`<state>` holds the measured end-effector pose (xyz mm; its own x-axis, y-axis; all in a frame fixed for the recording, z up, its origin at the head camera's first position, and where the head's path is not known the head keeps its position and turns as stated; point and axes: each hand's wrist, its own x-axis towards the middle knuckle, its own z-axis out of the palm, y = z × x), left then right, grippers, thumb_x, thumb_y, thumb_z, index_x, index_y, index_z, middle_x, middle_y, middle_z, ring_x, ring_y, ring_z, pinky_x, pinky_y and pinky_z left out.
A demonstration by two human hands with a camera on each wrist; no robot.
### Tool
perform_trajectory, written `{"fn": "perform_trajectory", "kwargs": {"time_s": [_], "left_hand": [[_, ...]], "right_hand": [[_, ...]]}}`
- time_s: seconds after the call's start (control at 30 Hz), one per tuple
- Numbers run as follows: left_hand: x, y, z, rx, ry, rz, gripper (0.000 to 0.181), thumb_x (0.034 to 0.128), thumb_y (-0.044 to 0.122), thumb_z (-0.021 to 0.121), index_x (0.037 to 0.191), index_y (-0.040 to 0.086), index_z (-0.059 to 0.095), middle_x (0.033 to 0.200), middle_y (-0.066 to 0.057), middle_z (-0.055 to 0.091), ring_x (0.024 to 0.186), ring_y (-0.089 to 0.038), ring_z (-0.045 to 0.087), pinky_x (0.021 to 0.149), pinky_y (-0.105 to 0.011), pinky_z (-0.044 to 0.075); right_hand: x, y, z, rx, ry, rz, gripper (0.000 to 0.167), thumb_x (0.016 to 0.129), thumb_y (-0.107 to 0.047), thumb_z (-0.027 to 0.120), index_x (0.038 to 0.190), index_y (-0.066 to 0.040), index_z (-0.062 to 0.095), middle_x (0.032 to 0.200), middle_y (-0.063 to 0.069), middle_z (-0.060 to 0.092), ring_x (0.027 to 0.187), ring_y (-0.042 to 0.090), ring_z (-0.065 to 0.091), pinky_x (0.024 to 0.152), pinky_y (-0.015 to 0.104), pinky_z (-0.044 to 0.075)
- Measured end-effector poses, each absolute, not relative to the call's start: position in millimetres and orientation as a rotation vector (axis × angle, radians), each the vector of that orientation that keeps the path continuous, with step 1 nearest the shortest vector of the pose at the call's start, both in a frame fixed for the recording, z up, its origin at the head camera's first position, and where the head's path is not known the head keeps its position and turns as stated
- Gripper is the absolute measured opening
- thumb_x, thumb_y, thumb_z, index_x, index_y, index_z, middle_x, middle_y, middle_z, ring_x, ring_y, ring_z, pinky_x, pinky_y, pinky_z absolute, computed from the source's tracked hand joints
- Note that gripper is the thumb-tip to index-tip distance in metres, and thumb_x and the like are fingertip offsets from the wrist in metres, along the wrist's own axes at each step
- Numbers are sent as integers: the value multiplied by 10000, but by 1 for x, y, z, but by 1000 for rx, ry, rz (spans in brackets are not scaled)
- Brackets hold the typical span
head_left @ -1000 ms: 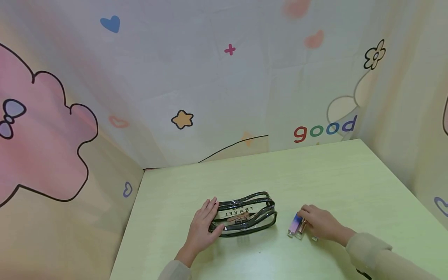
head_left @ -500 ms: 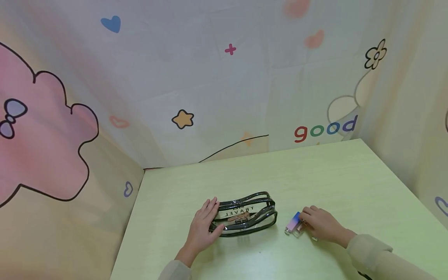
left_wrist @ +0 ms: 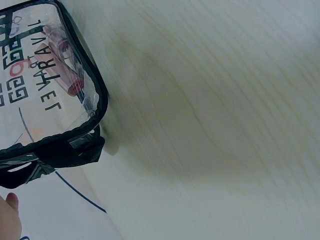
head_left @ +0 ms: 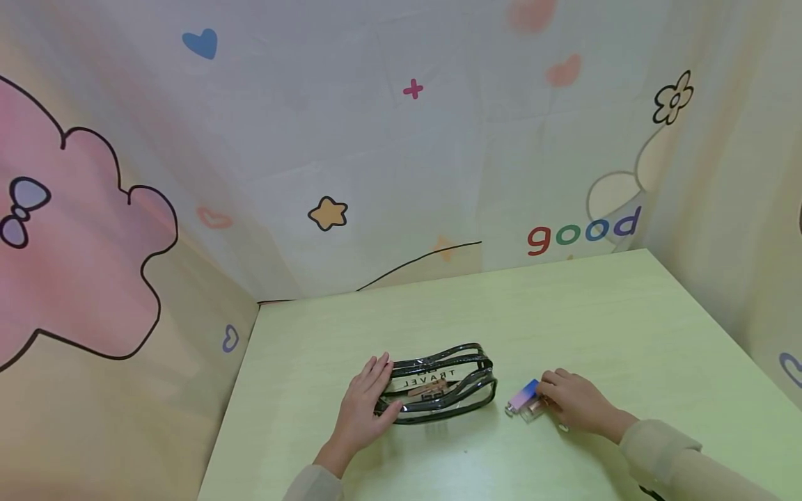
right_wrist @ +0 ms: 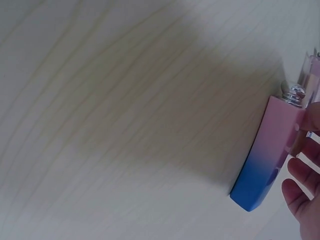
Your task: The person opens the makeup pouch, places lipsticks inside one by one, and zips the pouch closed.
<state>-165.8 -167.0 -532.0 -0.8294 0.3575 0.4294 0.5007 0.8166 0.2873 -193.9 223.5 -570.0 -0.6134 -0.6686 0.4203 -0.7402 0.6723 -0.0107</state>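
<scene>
While the left hand (head_left: 365, 401) rests on one end of the clear bag (head_left: 446, 402) with its fingers wide, the right hand (head_left: 579, 401) pinches a little see-through tube (head_left: 531, 411). Right beside that, a pink and blue tube (head_left: 523, 396) points toward the bag's other end. The bag sits on the table (head_left: 351, 323) with pink tubes (left_wrist: 60, 70) inside.

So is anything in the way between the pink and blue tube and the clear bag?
Nothing visible: in the head view, only bare tabletop shows between the pink-and-blue tube and the clear bag. The left hand rests on the bag's other end.
</scene>
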Motion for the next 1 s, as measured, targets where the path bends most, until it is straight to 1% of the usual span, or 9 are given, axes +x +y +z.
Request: {"fn": "perform_trajectory", "kwargs": {"time_s": [0.2,0.33,0.43,0.57,0.7,0.87,1.0], "left_hand": [[-166,-167,-533,-637,-2660,-585,654,801,361,579,1375,175,327,1442,30,289,1321,-229,279,968,-511,339],[-166,-167,-533,-634,-2662,-587,655,800,356,585,1374,170,330,1441,30,289,1318,-238,284,960,-520,341],[-166,-167,-533,-636,-2661,-583,651,805,367,572,1375,173,326,1441,25,291,1317,-240,284,960,-519,342],[-166,-167,-531,-638,-2659,-582,642,813,381,555,1376,178,323,1441,23,292,1321,-231,277,967,-507,340],[-165,-167,-531,-641,-2655,-573,639,815,388,547,1375,176,325,1439,20,296,1320,-230,280,970,-496,342],[-166,-168,-532,-637,-2661,-592,634,813,385,547,1372,173,334,1441,33,289,1324,-219,273,972,-508,336],[-165,-168,-532,-631,-2671,-590,630,819,389,540,1374,178,329,1443,36,284,1327,-218,268,975,-506,334]], "right_hand": [[-195,223,-572,1099,-2519,252,226,630,-57,726,771,-164,585,760,-64,509,665,89,438,535,221,380],[-196,224,-575,1112,-2501,261,185,668,-66,707,780,-164,597,762,-65,510,666,87,435,531,212,371],[-198,224,-577,1122,-2479,262,199,656,-62,717,779,-165,601,755,-67,506,660,84,429,523,200,358],[-198,225,-580,1125,-2463,263,263,596,-46,744,777,-171,600,748,-71,504,655,81,424,521,197,351],[-199,225,-582,1125,-2465,273,251,606,-57,743,779,-174,603,742,-69,504,648,79,419,524,202,354],[-198,225,-583,1110,-2461,281,226,623,-79,738,782,-163,602,734,-61,509,646,83,430,527,216,371],[-197,224,-581,1100,-2468,286,235,624,-69,732,801,-157,604,740,-56,514,658,92,445,537,230,384]]}}
